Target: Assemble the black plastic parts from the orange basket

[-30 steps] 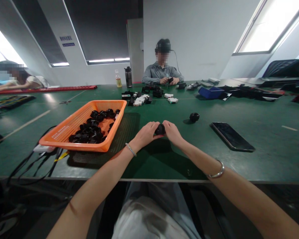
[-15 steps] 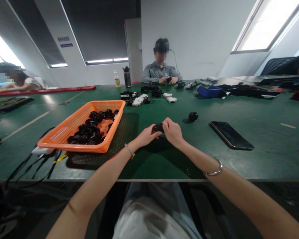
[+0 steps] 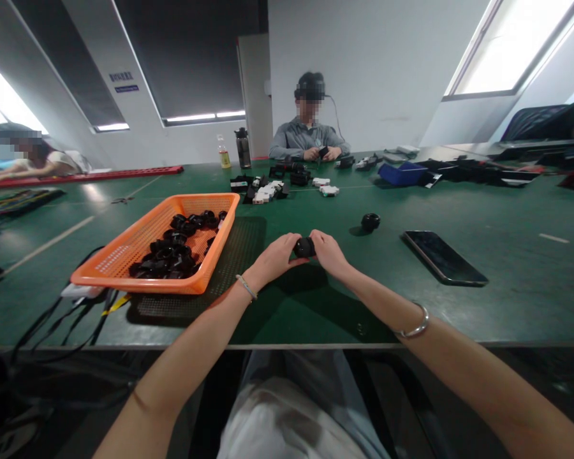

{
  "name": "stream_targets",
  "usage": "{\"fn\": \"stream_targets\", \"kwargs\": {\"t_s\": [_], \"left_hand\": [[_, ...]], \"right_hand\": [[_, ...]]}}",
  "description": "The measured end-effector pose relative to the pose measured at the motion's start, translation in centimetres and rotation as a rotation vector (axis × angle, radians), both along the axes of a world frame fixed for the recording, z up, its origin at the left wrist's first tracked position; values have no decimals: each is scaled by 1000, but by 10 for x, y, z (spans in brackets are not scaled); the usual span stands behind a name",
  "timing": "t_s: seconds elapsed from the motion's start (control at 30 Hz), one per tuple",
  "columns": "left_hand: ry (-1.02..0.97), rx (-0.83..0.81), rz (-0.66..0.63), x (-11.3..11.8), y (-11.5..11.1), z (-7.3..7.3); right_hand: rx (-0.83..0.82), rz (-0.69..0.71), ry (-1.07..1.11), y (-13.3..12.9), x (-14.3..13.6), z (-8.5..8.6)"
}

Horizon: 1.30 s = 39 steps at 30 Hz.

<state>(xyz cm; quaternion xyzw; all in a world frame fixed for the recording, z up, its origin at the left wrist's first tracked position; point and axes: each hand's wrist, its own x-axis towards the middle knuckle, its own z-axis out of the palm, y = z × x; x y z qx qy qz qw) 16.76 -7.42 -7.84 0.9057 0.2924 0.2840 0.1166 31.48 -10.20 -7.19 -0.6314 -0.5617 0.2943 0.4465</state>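
Observation:
Between my two hands is a small black round part (image 3: 305, 247), held just above the green table (image 3: 316, 319). My left hand (image 3: 278, 256) grips its left side with fingers over the top and thumb below. The fingers of my right hand (image 3: 329, 252) close on its right side. Another black round part (image 3: 370, 222) rests on the table beyond my right hand. To the left stands an orange basket (image 3: 210, 275) with several similar black parts (image 3: 169, 255) heaped inside. The exact kind of part is too small to make out.
A phone (image 3: 444, 257) lies to the right. White and black pieces (image 3: 270, 191), a blue bin (image 3: 402, 174), a dark bottle (image 3: 243, 148) and a drink bottle (image 3: 223, 152) stand farther back. A co-worker (image 3: 310, 137) sits opposite; another person (image 3: 38, 156) leans at far left. Cables (image 3: 76, 315) trail beside the basket.
My right fingers have shifted from a raised, curled grip to lying lower along the part's right side. My left hand has turned slightly, and more of the black part shows.

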Motion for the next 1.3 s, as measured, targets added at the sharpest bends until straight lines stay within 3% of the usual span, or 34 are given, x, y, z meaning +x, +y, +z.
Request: {"fn": "stream_targets", "kwargs": {"t_s": [0.13, 0.4, 0.63, 0.87, 1.0, 1.17, 1.3], "left_hand": [[23, -158, 77, 4, -3, 2], [-140, -491, 115, 14, -1, -4], [-74, -340, 150, 13, -5, -5], [-80, -342, 151, 13, -5, -3], [-190, -396, 199, 15, -3, -4], [-446, -475, 196, 15, 5, -11], [-568, -532, 138, 13, 12, -16]], "right_hand": [[-92, -31, 19, 2, 0, -1], [113, -110, -291, -3, 2, 1], [162, -91, -287, -3, 2, -2], [112, -58, -189, -3, 2, -3], [96, 42, -148, 2, 4, 1], [-119, 272, 224, 8, 13, 5], [-141, 389, 353, 10, 24, 4]]}}
